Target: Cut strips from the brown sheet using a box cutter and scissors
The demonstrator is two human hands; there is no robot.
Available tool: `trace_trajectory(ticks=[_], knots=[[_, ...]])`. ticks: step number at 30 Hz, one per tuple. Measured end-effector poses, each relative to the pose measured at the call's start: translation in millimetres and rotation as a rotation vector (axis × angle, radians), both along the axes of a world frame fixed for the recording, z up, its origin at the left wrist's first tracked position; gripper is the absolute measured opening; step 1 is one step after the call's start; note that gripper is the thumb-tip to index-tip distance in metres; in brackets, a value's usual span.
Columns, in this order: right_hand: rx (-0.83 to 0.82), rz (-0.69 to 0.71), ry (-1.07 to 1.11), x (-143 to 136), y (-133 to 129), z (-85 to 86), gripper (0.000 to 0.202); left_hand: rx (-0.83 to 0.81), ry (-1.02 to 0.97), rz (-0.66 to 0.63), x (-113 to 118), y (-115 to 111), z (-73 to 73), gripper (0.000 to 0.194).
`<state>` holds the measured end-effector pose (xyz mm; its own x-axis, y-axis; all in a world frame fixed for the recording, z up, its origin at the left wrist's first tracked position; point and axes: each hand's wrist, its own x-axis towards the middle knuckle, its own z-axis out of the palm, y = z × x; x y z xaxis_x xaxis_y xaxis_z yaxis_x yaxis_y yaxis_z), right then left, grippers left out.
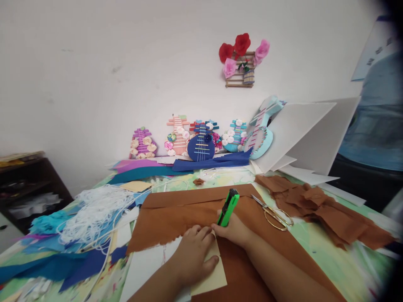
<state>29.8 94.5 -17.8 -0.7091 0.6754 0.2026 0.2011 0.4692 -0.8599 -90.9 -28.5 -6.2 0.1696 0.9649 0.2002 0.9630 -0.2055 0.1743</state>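
My right hand [234,228] is wrapped round a green and black utility knife [228,207], held upright with its lower end at the brown paper [176,216]. My left hand [197,253] lies with fingers spread on a pale yellow card [217,274], just left of the knife. Beneath that card and my left forearm, a white sheet [141,268] rests over the brown paper. Gold-handled scissors [273,214] lie partly open on the brown paper's right edge. The knife's blade tip is hidden by my fingers.
White string [94,209] and blue paper strips [40,266] cover the left side. Crumpled brown paper [324,205] lies right. Decorated paper instruments [201,144] stand along the wall, with white boards [302,134] leaning at the back right. A dark shelf [34,184] is far left.
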Motion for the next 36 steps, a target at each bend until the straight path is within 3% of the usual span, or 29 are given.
trace_trajectory(ticks=[9, 23, 29, 36], knots=[[-0.111, 0.027, 0.065, 1.2, 5.7, -1.2, 0.026, -0.028, 0.022, -0.001, 0.0, -0.4, 1.0, 0.038], [-0.006, 0.013, -0.022, 0.9, -1.8, -0.6, 0.025, -0.009, -0.017, -0.022, -0.4, -0.5, -1.3, 0.043], [0.005, 0.059, -0.033, 1.5, -3.7, -1.8, 0.026, 0.002, -0.033, -0.024, 1.1, -0.4, -0.8, 0.039], [-0.025, 0.006, 0.009, 0.9, -2.1, -3.3, 0.028, 0.011, -0.026, -0.030, -0.5, -0.6, -2.0, 0.039]])
